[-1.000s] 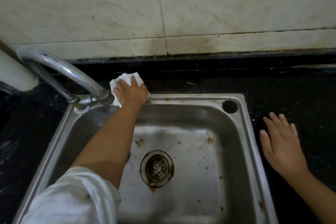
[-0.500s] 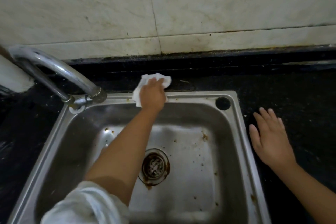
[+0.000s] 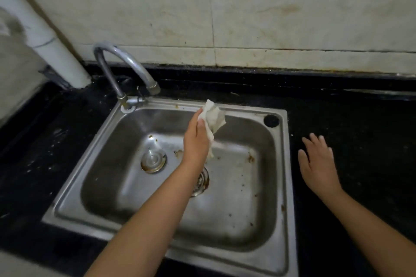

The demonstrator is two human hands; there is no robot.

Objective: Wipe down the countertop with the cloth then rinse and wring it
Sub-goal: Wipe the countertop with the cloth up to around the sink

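My left hand (image 3: 195, 141) grips the crumpled cloth (image 3: 213, 119) above the sink (image 3: 284, 164) (stained); right hand (image 3: 318, 164), fingers (image 3: 314, 140) straight, rests on the bench (image 3: 360, 130).

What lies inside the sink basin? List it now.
Inside the sink: a loose round strainer plug, brown rust and grime specks, and the drain, mostly covered by the left forearm. The cloth hangs above from the left hand.

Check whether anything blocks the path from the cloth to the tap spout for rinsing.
Nothing visible does. The left hand holds the white cloth above the sink basin, and the gap up-left to the tap spout is open air. The right hand is off to the side, over the countertop.
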